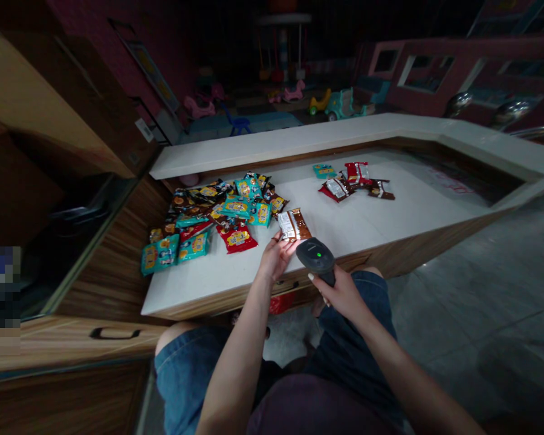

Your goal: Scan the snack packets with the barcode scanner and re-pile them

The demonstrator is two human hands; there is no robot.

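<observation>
The left hand [278, 258], grip pinching the brown packet [294, 225], should keep its print flat towards the scanner [315, 254] at five o'clock, which the right hand [343, 292] clasps.

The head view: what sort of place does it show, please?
Probably a sales counter in an indoor children's play area: ride-on toys stand beyond it, and a scanner and snack packets suggest selling.

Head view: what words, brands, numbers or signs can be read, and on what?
None reads clearly.
Held pack: print too small.
Scanner: pale mark, too small.
Piled packs: lettering too blurred.
Far packs: too small.
Box sticker: unreadable.
Counter: red marks, blurred.
</observation>
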